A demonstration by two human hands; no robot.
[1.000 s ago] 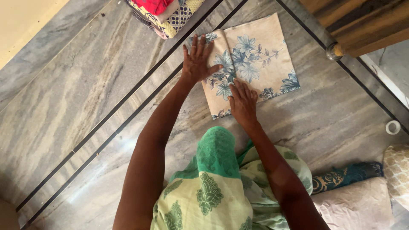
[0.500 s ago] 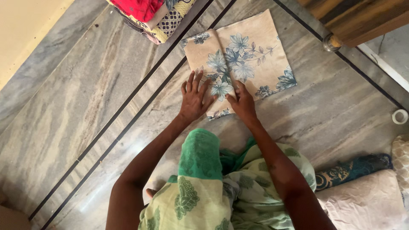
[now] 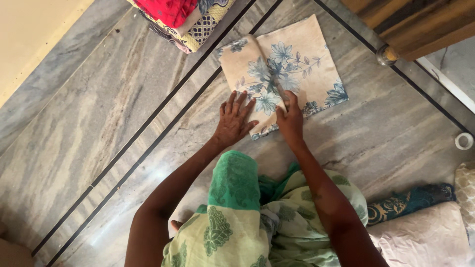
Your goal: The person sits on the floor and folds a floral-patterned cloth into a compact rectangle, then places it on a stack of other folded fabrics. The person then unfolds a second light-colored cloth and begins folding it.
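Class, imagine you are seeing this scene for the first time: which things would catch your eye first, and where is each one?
First, the beige cloth with blue flowers, folded on the grey marble floor near the top centre. The left hand lies flat on its near edge, while the right hand pinches a fold beside it. At the top edge, a bright stack of folded fabrics stands out.

Knelt on grey marble floor (image 3: 89,128), both hands down on folded floral cloth (image 3: 302,59). Left hand (image 3: 232,121) pressed flat on the near left corner, fingers spread. Right hand (image 3: 290,118) pinched the centre fold beside it. Stack of patterned fabrics (image 3: 190,20) at top, white ring (image 3: 464,141) far right, teal cloth (image 3: 410,200) near the knee.
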